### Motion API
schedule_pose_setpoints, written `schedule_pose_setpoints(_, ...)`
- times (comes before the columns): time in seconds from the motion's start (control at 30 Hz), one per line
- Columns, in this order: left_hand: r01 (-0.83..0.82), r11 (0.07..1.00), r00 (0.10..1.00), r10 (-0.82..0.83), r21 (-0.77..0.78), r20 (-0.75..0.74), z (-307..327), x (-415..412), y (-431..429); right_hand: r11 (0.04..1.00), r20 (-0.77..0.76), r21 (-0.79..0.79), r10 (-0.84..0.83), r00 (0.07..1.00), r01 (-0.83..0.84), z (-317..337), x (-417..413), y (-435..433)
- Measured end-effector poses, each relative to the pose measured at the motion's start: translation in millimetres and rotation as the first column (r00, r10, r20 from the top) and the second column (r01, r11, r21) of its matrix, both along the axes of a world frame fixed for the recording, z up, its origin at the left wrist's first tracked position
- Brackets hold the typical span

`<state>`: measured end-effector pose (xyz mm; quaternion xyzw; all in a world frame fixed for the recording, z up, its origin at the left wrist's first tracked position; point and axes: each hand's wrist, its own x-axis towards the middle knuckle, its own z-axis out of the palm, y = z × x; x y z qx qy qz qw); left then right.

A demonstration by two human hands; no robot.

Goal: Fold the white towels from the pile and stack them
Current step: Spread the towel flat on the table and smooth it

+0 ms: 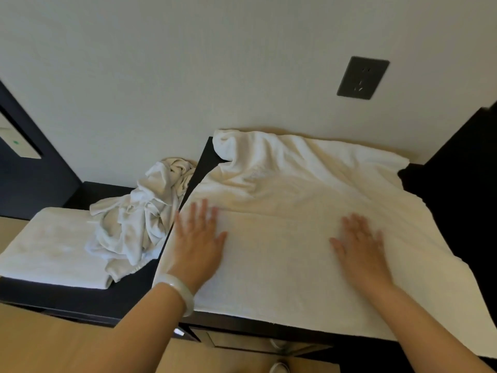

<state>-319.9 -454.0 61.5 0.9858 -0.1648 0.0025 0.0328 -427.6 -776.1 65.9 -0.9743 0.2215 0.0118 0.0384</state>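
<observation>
We press our left hand & right hand flat, fingers straight, on the big white towel spread over the dark table, w/ the messy pile & a folded towel to the left.

Two bare forearms show, one at 7 o'clock and one at 5 o'clock. A thick, smooth, milky-white bangle circles the wrist behind the left hand. The right hand is bare. At 6 o'clock sits what looks like a pale shoe toe.
</observation>
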Motion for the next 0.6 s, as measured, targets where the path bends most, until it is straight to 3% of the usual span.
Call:
schedule_pose_setpoints(0.1,0.252,0.967,0.967,-0.252,0.031,0.025,2,9,-37,0.968,-0.02,0.039,0.248,0.968,-0.247,-7,30,45)
schedule_pose_setpoints(0.2,0.24,0.97,0.969,-0.239,0.022,-0.06,-10,13,-36,0.971,-0.026,0.056,0.233,0.972,-0.231,-17,33,53)
schedule_pose_setpoints(0.43,0.227,0.972,0.971,-0.231,-0.057,-0.065,-20,-38,-19,0.962,-0.012,0.023,0.273,0.962,-0.272,-20,-26,55)
schedule_pose_setpoints(0.6,0.247,0.964,0.967,-0.252,-0.098,-0.04,-11,-81,-9,0.954,0.149,0.031,0.29,0.945,-0.297,-6,-65,75)
